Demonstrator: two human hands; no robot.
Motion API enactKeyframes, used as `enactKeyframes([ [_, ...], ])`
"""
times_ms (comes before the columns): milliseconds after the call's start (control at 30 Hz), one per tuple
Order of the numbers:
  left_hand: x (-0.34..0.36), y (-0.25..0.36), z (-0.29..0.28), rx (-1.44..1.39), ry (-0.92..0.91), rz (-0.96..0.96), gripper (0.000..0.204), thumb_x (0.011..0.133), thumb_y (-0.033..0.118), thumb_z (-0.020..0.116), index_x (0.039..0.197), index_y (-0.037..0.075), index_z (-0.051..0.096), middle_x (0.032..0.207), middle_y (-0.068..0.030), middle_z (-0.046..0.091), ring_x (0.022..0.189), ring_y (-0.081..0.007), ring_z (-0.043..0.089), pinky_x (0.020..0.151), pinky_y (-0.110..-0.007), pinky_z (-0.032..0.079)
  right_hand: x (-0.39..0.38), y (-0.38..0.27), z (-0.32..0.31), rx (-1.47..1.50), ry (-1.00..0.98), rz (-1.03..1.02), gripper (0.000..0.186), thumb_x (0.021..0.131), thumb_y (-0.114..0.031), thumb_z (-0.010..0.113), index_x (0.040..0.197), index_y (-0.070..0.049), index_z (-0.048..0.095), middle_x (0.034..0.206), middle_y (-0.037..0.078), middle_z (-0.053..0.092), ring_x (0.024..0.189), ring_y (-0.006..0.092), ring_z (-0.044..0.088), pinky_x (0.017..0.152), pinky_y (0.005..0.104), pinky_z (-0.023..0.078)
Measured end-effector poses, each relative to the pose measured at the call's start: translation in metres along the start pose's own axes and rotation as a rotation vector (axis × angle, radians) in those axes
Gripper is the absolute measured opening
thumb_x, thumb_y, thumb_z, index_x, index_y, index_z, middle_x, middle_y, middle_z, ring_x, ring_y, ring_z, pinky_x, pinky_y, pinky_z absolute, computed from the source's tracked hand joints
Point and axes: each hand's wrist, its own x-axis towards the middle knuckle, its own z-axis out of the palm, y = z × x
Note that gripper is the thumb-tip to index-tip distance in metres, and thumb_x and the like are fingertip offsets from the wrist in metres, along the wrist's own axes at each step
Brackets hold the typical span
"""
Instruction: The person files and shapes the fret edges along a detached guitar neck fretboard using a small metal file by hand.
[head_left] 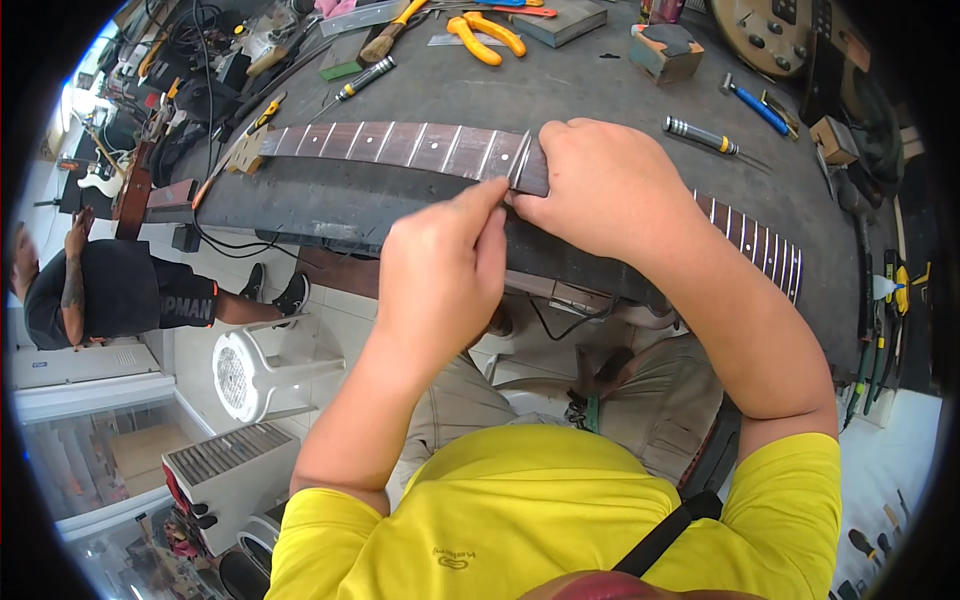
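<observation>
I see a guitar neck (pixel 400 145) lying across the dark surface (pixel 560 90), its fretboard facing up and its metal frets running crosswise. The right hand (pixel 605 185) rests on top of the neck, fingers curled down over it and pressing it against the surface; the far end of the neck shows again beyond the right wrist. The left hand (pixel 440 275) sits at the near edge of the neck, its thumb and forefinger pinched together and touching the fretboard just beside the right hand. I cannot tell whether anything small is held in that pinch.

Behind the neck I note yellow-handled pliers (pixel 485 35), a brush (pixel 385 40), a black-handled screwdriver (pixel 365 78), a small wooden block (pixel 668 52), a blue-handled tool (pixel 755 105) and a knurled metal tool (pixel 700 135). A guitar body (pixel 775 35) lies at the far right corner. Another person (pixel 110 290) sits on the floor to the left, well apart from the surface, near a white plastic stool (pixel 255 375).
</observation>
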Motion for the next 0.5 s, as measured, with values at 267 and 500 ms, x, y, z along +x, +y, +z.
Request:
enactKeyframes([
  [267, -0.015, 0.004, -0.003, -0.057, 0.004, -0.077, 0.028, 0.097, -0.002, 0.076, 0.125, -0.002, 0.078, 0.089, -0.0239, 0.077, 0.077, -0.0443, 0.074, 0.069, -0.05, 0.059, 0.001, 0.0, 0.0, -0.013, -0.003, 0.015, 0.049, 0.092, -0.044, 0.082, 0.11, 0.002, 0.079, 0.105, 0.022, 0.083, 0.104, 0.0404, 0.081, 0.092, 0.0505, 0.066],
  [500, -0.032, 0.007, 0.004, -0.078, 0.045, -0.055, 0.028, 0.097, -0.001, 0.076, 0.124, -0.003, 0.079, 0.093, -0.0241, 0.078, 0.078, -0.0442, 0.075, 0.071, -0.049, 0.06, 0.0, 0.009, 0.007, -0.029, 0.075, -0.009, 0.047, 0.092, -0.043, 0.082, 0.111, 0.0, 0.08, 0.108, 0.021, 0.083, 0.107, 0.0398, 0.081, 0.094, 0.0502, 0.065],
])
